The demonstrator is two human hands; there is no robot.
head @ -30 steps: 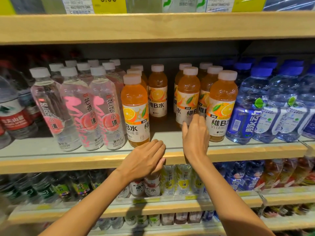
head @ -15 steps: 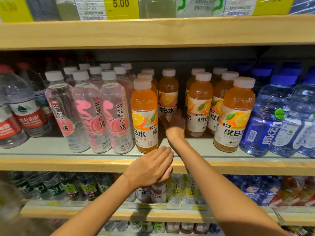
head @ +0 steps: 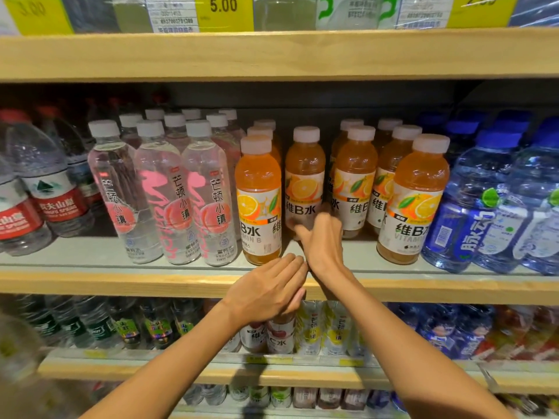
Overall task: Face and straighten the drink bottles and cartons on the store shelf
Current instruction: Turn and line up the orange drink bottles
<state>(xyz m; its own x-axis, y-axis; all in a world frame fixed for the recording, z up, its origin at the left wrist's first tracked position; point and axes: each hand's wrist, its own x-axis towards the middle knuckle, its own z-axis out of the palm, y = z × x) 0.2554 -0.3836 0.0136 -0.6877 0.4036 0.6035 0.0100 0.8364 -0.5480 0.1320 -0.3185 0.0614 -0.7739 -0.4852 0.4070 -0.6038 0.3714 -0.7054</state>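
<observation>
1. Head view looks onto the middle shelf (head: 121, 282); its orange vitamin drinks stand between the pink-labelled bottles (head: 157, 192) on the left and the blue bottles (head: 472, 207) on the right.
2. One orange row is out of line; the set-back orange bottle (head: 305, 176) stands upright well behind the front-left orange bottle (head: 258, 201) and the front-right orange bottle (head: 414, 201), with bare shelf in front of it; its label faces forward.
3. Right hand (head: 322, 240) is at that bottle's lower body, thumb to its left, fingers to its right; the fingertips are blurred, so I cannot tell whether they clamp it or only bracket it.
4. Left hand (head: 269, 290) lies on the shelf's front lip; its fingers are straight and together, grasping nothing.
5. Step in hand, as I judge it: taking hold of the recessed bottle to bring it into the facing line.
6. Next move calls for a firm grasp low on the body, then a straight slide toward the lip, stopping level with its neighbours; the gap is narrow, so the wrist must not nudge the front-left orange bottle; that one's label is turned somewhat aside and likely wants a twist afterwards.
</observation>
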